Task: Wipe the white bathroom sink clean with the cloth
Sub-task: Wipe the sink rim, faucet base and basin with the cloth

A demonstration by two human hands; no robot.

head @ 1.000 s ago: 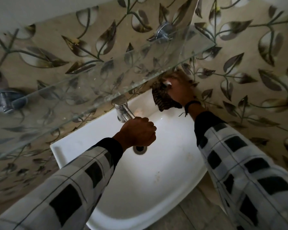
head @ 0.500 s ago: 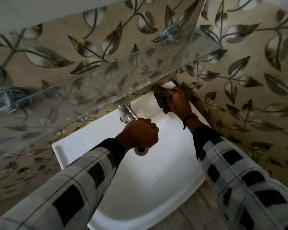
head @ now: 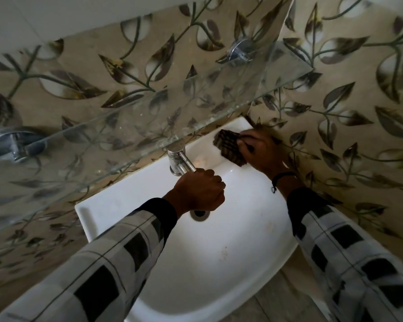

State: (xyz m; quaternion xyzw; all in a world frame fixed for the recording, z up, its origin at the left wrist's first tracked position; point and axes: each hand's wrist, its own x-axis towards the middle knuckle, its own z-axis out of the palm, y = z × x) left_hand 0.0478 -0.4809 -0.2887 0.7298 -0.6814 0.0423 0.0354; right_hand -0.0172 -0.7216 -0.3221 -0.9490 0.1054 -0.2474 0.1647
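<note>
Cloth on the sink's far corner, right of centre in the frame.

The right hand (head: pixel 263 154) grips the dark patterned cloth (head: pixel 229 146), its fingers curled together over the cloth's right edge. Most of the cloth sticks out to the left of the fingertips, lying on the back rim of the white sink (head: pixel 219 263) near the wall. At centre frame the left hand (head: pixel 199 191) is a tight fist around the spout of the chrome tap (head: pixel 178 161), above the drain.
</note>
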